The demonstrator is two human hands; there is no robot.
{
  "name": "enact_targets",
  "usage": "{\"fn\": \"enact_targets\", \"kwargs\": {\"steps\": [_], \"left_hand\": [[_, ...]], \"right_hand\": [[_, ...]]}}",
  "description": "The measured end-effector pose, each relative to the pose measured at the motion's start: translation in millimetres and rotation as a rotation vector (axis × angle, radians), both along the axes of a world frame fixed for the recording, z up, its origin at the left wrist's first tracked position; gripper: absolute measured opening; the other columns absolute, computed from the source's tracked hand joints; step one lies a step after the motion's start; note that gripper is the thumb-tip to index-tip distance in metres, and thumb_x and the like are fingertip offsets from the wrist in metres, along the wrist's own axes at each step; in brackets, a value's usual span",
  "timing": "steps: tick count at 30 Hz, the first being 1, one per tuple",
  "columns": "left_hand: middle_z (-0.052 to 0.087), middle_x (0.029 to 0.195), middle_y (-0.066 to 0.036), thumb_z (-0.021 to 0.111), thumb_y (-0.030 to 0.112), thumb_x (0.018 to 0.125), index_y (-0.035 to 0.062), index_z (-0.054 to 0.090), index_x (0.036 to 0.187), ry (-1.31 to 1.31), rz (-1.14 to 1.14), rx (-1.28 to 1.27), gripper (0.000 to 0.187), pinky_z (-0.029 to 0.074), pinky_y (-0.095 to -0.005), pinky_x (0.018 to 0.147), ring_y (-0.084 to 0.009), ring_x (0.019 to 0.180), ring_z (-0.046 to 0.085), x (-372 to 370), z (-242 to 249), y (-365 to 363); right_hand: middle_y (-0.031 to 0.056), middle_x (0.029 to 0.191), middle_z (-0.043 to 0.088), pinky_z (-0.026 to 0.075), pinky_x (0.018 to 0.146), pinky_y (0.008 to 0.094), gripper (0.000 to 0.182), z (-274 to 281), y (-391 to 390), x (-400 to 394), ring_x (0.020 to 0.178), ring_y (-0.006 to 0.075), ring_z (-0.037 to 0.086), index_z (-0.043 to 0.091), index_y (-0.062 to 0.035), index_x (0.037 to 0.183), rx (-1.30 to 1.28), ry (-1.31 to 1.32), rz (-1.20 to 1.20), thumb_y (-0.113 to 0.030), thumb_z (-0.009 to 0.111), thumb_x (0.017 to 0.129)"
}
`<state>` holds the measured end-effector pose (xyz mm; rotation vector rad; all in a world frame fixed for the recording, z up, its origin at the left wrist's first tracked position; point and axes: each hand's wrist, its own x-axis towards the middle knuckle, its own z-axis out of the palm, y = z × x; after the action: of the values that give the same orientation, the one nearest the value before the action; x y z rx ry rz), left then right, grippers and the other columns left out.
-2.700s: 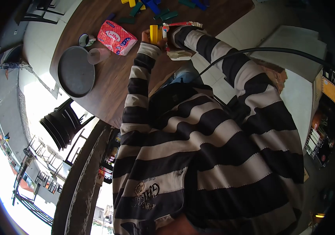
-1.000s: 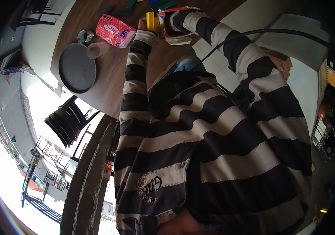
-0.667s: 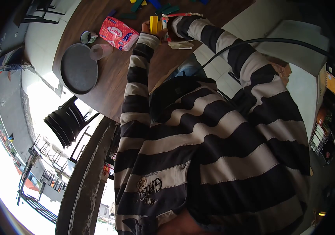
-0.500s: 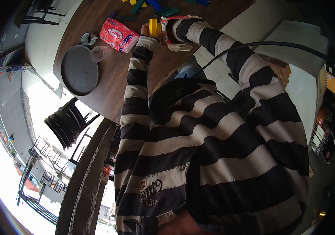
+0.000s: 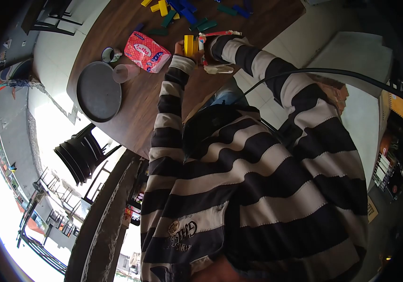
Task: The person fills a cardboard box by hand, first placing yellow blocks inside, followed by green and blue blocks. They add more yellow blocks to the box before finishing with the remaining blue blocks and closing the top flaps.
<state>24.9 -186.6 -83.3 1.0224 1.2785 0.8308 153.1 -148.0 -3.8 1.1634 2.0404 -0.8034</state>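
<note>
My left hand [image 5: 179, 49] is closed round yellow blocks [image 5: 188, 45] standing side by side at the table's near edge. Just right of them is an open red and white cardboard box [image 5: 202, 50], its flaps spread out. My right sleeve runs into the box opening, so the right hand is hidden and its fingers do not show. Loose blue blocks [image 5: 188, 16], green blocks [image 5: 206, 24] and yellow blocks [image 5: 163, 8] lie scattered beyond the hands.
Left of my hands stand a pink patterned packet [image 5: 146, 51], a translucent cup [image 5: 125, 74], a mug [image 5: 110, 55] and a round dark tray [image 5: 99, 91] on the wooden table [image 5: 138, 101]. Stacked black chairs [image 5: 80, 157] stand lower left. A black cable [image 5: 305, 70] crosses my right arm.
The view has tilted, so the table and its things appear lower and more scattered blocks show at the top. My left hand remains on the yellow blocks, my right arm at the box.
</note>
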Motion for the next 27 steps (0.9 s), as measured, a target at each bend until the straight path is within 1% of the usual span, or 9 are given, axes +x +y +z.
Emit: {"fn": "enact_targets", "kwargs": {"steps": [2, 6, 10, 16, 19, 20, 22, 23, 27], "left_hand": [[0.052, 0.09, -0.01, 0.074, 0.007, 0.061, 0.0092, 0.026, 0.1, 0.006, -0.017, -0.04, 0.062, 0.051, -0.032, 0.066, -0.0166, 0.077, 0.057, -0.1, 3.0, -0.5], [0.053, 0.09, -0.01, 0.072, 0.005, 0.062, 0.009, 0.026, 0.099, 0.01, -0.001, 0.108, 0.06, 0.051, -0.031, 0.064, -0.0162, 0.075, 0.058, 5.0, -4.1, -2.1], [0.053, 0.089, -0.01, 0.071, 0.004, 0.063, 0.0089, 0.025, 0.099, -0.02, -0.054, -0.057, 0.059, 0.051, -0.0304, 0.062, -0.0159, 0.074, 0.058, 5.3, 7.4, -2.9], [0.053, 0.085, -0.01, 0.071, 0.005, 0.063, 0.0092, 0.025, 0.099, -0.021, 0.004, 0.145, 0.059, 0.051, -0.0295, 0.057, -0.015, 0.068, 0.057, -0.8, -8.6, -3.6], [0.052, 0.086, -0.01, 0.071, 0.005, 0.063, 0.0095, 0.025, 0.1, 0.003, -0.004, 0.001, 0.059, 0.051, -0.0302, 0.059, -0.0153, 0.071, 0.057, 2.1, 1.1, -3.6], [0.052, 0.089, -0.009, 0.072, 0.005, 0.063, 0.0099, 0.025, 0.1, -0.033, -0.022, -0.079, 0.06, 0.051, -0.0306, 0.064, -0.0153, 0.076, 0.056, 1.5, 0.7, -1.8], [0.052, 0.089, -0.009, 0.072, 0.005, 0.063, 0.0102, 0.026, 0.1, -0.011, 0.003, 0.048, 0.059, 0.05, -0.0303, 0.065, -0.015, 0.077, 0.056, 4.2, -5.6, -3.1], [0.052, 0.089, -0.008, 0.072, 0.005, 0.063, 0.0104, 0.026, 0.1, 0.0, 0.017, 0.112, 0.059, 0.05, -0.0302, 0.066, -0.0149, 0.077, 0.056, 5.3, -11.3, -3.1], [0.052, 0.089, -0.008, 0.072, 0.005, 0.063, 0.01, 0.026, 0.1, -0.137, -0.027, 0.178, 0.059, 0.05, -0.0291, 0.065, -0.0148, 0.076, 0.056, 4.2, -19.6, -3.3]], "right_hand": [[0.0091, 0.103, 0.059, 0.044, 0.077, 0.031, 0.041, 0.1, -0.5, 0.0, 0.092, 0.0215, 0.057, 0.057, -0.0157, 0.106, 0.0, -0.016, 0.008, -0.035, 0.059, 0.07], [0.0079, 0.104, 0.058, 0.043, 0.079, 0.0307, 0.04, 5.7, -1.2, 2.1, 0.092, 0.0215, 0.057, 0.057, -0.0156, 0.105, 0.001, -0.042, 0.004, -0.036, 0.057, 0.071], [0.0067, 0.104, 0.058, 0.043, 0.08, 0.0305, 0.04, 5.3, 0.3, 2.7, 0.093, 0.0214, 0.056, 0.057, -0.0155, 0.104, 0.0, -0.071, 0.01, -0.038, 0.055, 0.071], [0.0049, 0.105, 0.058, 0.042, 0.082, 0.03, 0.04, 14.8, -3.9, -3.9, 0.094, 0.0213, 0.055, 0.057, -0.0154, 0.103, -0.029, -0.143, 0.046, -0.041, 0.053, 0.072], [0.0051, 0.107, 0.057, 0.042, 0.082, 0.0304, 0.042, -11.0, -4.7, -3.1, 0.096, 0.0212, 0.055, 0.057, -0.0146, 0.105, 0.032, -0.124, 0.048, -0.042, 0.052, 0.074], [0.0054, 0.108, 0.057, 0.042, 0.081, 0.0306, 0.042, -26.2, -6.8, -1.2, 0.097, 0.0211, 0.055, 0.057, -0.0141, 0.106, 0.062, -0.113, 0.044, -0.042, 0.052, 0.074], [0.0057, 0.106, 0.058, 0.043, 0.08, 0.031, 0.041, -34.0, -7.6, 1.2, 0.095, 0.0208, 0.056, 0.057, -0.0133, 0.106, 0.07, -0.113, 0.048, -0.041, 0.051, 0.076], [0.002, 0.115, 0.046, 0.037, 0.083, 0.0372, 0.04, -44.0, -8.3, 3.4, 0.101, 0.0218, 0.047, 0.049, -0.0185, 0.111, -0.023, -0.173, 0.019, -0.041, 0.046, 0.078], [0.0025, 0.113, 0.047, 0.037, 0.083, 0.0365, 0.039, -44.3, -3.3, 2.7, 0.1, 0.0217, 0.048, 0.049, -0.0181, 0.11, -0.043, -0.153, 0.017, -0.041, 0.046, 0.078]]}}
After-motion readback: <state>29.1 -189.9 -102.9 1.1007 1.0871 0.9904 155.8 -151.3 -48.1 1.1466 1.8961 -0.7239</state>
